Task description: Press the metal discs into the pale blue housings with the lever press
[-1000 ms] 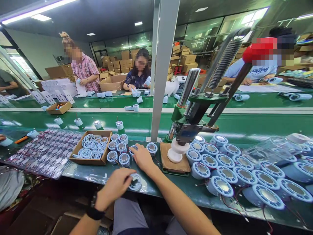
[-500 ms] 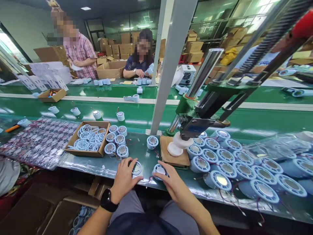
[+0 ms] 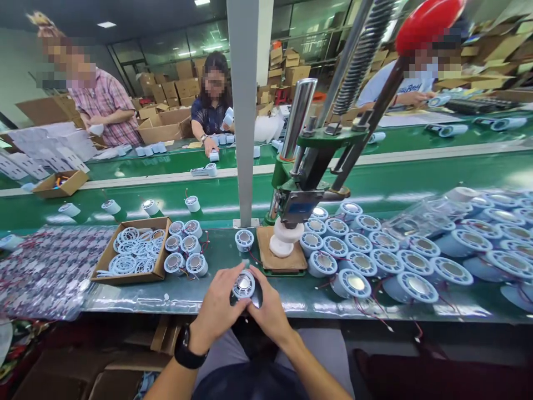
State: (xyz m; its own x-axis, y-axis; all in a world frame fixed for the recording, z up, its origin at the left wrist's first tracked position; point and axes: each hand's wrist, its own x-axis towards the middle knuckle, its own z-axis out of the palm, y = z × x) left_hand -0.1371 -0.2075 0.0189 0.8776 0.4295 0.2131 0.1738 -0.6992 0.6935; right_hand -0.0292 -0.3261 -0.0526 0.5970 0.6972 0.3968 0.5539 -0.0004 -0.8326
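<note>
Between my two hands is a light-blue round housing (image 3: 244, 284) with a silver disc in its slotted top, upright at the bench's front edge. My left hand (image 3: 220, 299) curls round its left side, with the thumb at the front. My right hand (image 3: 270, 306) closes on the right side, the thumbs nearly meeting. The fingers partly hide the housing's sides. Just beyond stands another housing (image 3: 244, 240) with thin wires. To its right is a hand lever press (image 3: 300, 203), its white round pad (image 3: 281, 245) above a brown board (image 3: 263, 239).
A cardboard box (image 3: 162, 272) of light-blue rings stands left, beside several housings (image 3: 190, 244). Many wired housings (image 3: 387, 261) crowd the right, with a clear plastic bottle (image 3: 428, 214) among them. A grey post (image 3: 244, 111) rises before the green conveyor (image 3: 166, 180). Co-workers sit and stand beyond.
My hands have come together round one housing; earlier, the left was on a flat blue ring and the right on a housing. The view has turned right. A co-worker's hand now reaches onto the conveyor.
</note>
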